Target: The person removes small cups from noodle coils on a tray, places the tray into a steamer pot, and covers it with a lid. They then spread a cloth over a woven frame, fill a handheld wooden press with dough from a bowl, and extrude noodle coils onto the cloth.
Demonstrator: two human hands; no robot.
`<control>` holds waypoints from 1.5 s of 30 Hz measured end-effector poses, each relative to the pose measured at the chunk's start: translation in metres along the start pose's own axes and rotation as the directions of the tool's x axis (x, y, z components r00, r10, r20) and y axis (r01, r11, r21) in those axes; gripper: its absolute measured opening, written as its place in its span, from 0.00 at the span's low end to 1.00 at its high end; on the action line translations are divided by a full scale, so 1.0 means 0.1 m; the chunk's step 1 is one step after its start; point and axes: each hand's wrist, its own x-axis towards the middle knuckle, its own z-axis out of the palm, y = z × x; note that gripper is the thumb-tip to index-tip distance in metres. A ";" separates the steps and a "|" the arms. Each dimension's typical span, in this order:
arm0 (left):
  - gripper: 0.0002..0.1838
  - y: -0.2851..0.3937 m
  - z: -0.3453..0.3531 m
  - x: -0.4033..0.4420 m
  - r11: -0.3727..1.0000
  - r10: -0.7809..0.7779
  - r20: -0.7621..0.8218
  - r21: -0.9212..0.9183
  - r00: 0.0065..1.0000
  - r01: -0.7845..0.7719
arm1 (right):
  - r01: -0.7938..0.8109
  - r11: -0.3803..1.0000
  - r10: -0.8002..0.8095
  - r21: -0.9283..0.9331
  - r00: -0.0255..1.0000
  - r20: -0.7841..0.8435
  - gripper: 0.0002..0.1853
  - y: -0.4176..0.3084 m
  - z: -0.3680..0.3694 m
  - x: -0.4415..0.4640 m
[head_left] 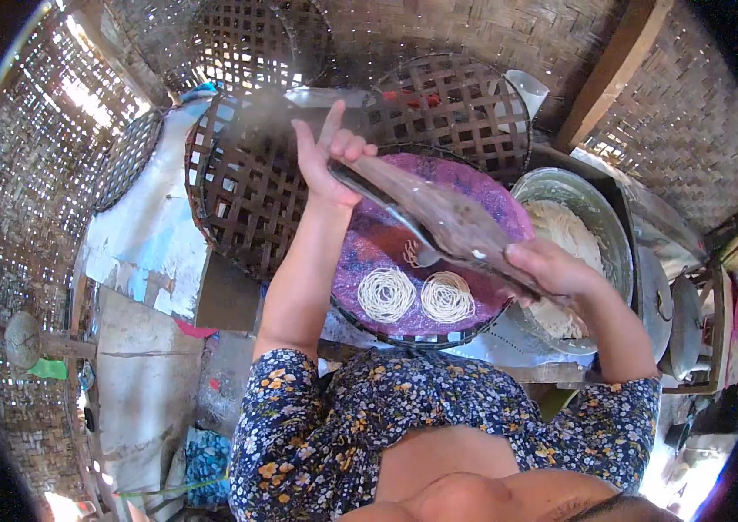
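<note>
My left hand (pixel 332 161) grips the upper end of a long wooden dough press (pixel 439 213), with its index finger and thumb sticking out. At the lower end, my right hand (pixel 556 271) is wrapped round the press, which slants down to the right above a round tray covered with purple cloth (pixel 360 252). A small bunch of dough strands (pixel 411 253) shows under the middle of the press. On the cloth lie two flat coils of pale dough strands, a left coil (pixel 386 295) and a right coil (pixel 447 297).
A metal basin (pixel 617 213) of pale dough (pixel 569 230) stands right of the tray. Round woven trays stand behind, including a left one (pixel 243 191) and a back one (pixel 473 109). Pot lids (pixel 685 326) lean at the right. A wooden post (pixel 617 74) rises behind the basin.
</note>
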 end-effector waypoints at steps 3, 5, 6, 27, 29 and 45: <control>0.36 0.05 0.23 0.02 0.998 0.067 0.049 -0.021 0.997 -0.066 | 0.146 0.966 -0.171 -0.212 0.980 -0.105 0.29 -0.22 -0.08 -0.09; 0.36 0.21 0.29 0.11 0.997 0.066 0.182 -0.061 0.981 -0.056 | 0.185 0.929 -0.248 -0.320 0.954 -0.168 0.27 -0.34 -0.04 -0.07; 0.36 0.31 0.32 0.14 0.996 0.062 0.253 -0.080 0.965 -0.043 | 0.178 0.949 -0.222 -0.259 0.963 -0.155 0.26 -0.34 0.01 -0.05; 0.39 0.46 0.71 -0.19 1.000 0.000 0.322 -0.029 0.947 0.009 | 0.263 0.925 -0.321 -0.275 0.928 -0.190 0.24 -0.28 0.15 -0.27; 0.38 0.36 0.65 -0.25 0.998 -0.036 0.319 -0.030 0.947 0.048 | 0.244 0.924 -0.305 -0.294 0.935 -0.183 0.24 -0.22 0.12 -0.35; 0.36 -0.80 0.04 -0.31 0.220 -0.772 -0.316 0.682 0.552 0.698 | 0.112 0.957 -0.176 -0.266 0.957 -0.230 0.29 0.14 0.04 -0.47</control>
